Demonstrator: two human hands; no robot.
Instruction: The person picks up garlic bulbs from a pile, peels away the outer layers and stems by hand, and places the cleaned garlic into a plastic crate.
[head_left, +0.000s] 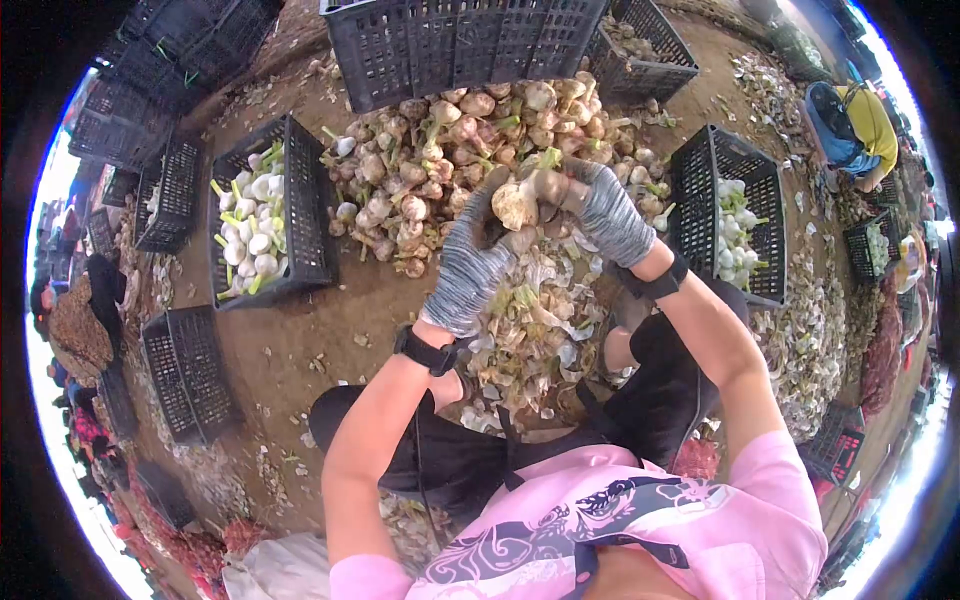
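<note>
Both hands wear grey striped gloves with dark, dirty fingertips. My left hand [468, 262] is closed around the left side of a garlic bulb [515, 207], which has brownish skin and a short green stem. My right hand [606, 208] has its fingers bent in against the bulb's right side, at the stem. Beyond and around the hands spreads a heap of unpeeled garlic [400, 180] on the ground. Below them, between the knees, lies a pile of loose garlic skins [530, 335].
A black crate [318, 225] of whitish garlic stands at the left, another [765, 200] at the right. A large black crate [460, 50] is beyond the heap. An emptier crate [190, 370] sits lower left. Another person [868, 130] is at the far right.
</note>
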